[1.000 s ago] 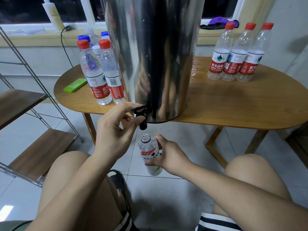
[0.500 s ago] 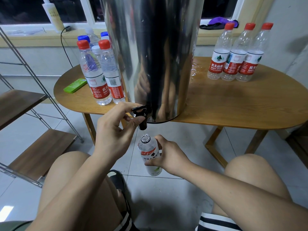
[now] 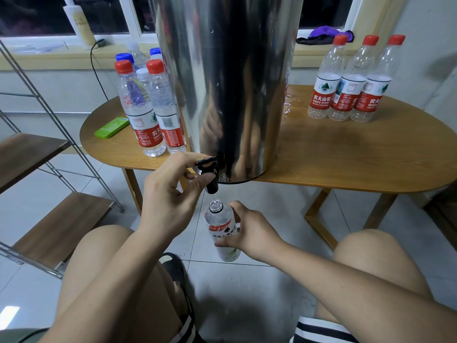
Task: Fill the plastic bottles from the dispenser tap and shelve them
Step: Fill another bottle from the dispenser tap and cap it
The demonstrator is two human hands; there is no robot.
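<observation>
Filling step under way.

- Left hand (image 3: 170, 194): fingers curled over the black tap (image 3: 210, 169) lever, thumb against the spout, at the near foot of the steel dispenser (image 3: 227, 82).
- Right hand (image 3: 249, 233): wrapped round the uncapped bottle (image 3: 222, 231), held off the floor between the knees.
- Key relation: bottle mouth sits directly below the spout, apart from it. Long axis close to upright. A faint thread of water seems to bridge the gap; fill level not readable.
- Shelf rack (image 3: 57, 226) stands far left, so the left hand is nearer, but the right carries the bottle. No cap seen.
- Table (image 3: 346, 157): capped bottles (image 3: 148, 115) left of the dispenser beside a green case (image 3: 112, 127), three red-capped bottles (image 3: 346, 95) far right, wet patch between.
- The table leg and left knee lie along the way to the rack.
</observation>
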